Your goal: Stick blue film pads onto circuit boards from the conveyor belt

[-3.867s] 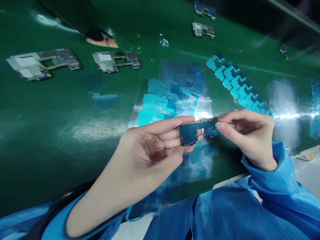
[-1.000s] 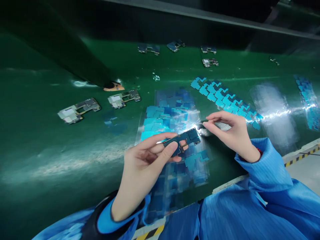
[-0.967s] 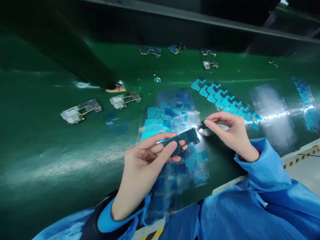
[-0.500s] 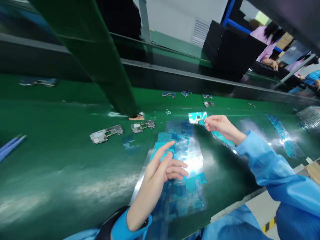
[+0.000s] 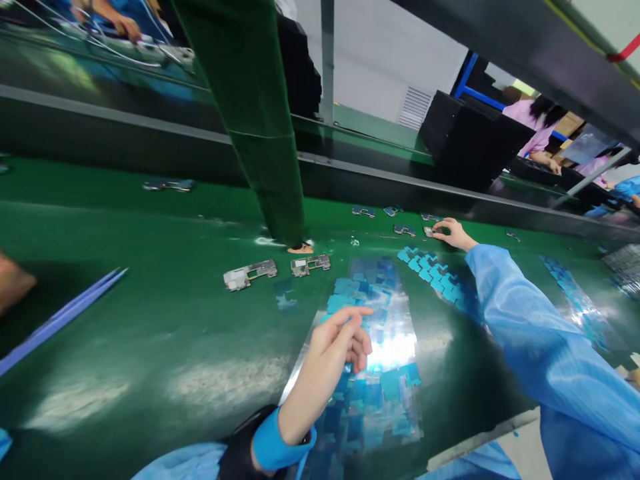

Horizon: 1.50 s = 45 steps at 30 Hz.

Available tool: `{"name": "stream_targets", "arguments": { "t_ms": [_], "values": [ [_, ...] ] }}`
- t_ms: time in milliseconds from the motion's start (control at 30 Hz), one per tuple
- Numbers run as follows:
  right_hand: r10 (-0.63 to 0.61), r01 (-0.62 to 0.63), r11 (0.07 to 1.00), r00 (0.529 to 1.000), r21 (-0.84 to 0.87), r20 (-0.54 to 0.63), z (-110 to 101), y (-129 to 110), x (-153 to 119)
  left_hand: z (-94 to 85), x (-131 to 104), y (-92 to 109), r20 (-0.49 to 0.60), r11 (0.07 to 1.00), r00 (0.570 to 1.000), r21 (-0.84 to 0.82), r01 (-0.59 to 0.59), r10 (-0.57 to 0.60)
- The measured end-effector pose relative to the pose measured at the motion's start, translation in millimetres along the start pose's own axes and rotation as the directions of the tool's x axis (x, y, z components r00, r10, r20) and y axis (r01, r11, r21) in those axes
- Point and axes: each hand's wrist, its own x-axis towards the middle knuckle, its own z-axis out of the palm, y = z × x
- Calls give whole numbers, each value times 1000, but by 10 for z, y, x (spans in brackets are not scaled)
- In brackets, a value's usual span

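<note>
My left hand (image 5: 343, 343) hovers over a clear plastic sheet (image 5: 413, 413) covered with blue film pieces; its fingers are loosely bent and apart, holding nothing. Farther off, my right hand (image 5: 454, 235) pinches the edge of a small circuit board (image 5: 429, 232) lying on the green surface (image 5: 200, 327). Close to that hand are more small boards (image 5: 404, 230). A strip of blue film pieces (image 5: 435, 273) lies below my right hand. Left of the sheet are two larger boards (image 5: 250, 273) (image 5: 311, 265).
A green-covered post (image 5: 265, 147) rises beyond the two larger boards. Purple tweezers (image 5: 70, 313) lie at the left, near another person's blurred hand (image 5: 14, 281). A dark rail (image 5: 360, 180) runs along the back. Another blue film strip (image 5: 575, 293) is at the right.
The camera view has shifted left. My right hand has moved away from me to the back boards; the blue-filmed board is no longer in it, and another board lies there. My left fingers have curled slightly.
</note>
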Motion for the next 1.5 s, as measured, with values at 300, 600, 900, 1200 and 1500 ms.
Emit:
{"name": "stream_targets", "arguments": {
  "t_ms": [300,600,900,1200,1500],
  "values": [
    [-134,123,963,991,239,30,63,-821,-681,17,51,4,-99,970,973,154,-191,207],
    [-198,80,864,962,496,190,518,-1534,-1852,-1,43,74,-15,944,984,283,-166,178],
    [-269,251,963,930,102,249,832,-1148,-2058,-145,188,144,-339,982,926,-23,-185,166],
    [-284,266,935,958,233,44,807,-1159,-1961,-186,174,134,-69,993,997,118,-7,16],
    [-357,322,913,928,252,107,702,-1240,-1920,-29,35,35,180,681,983,723,-119,-19]
  ]
}}
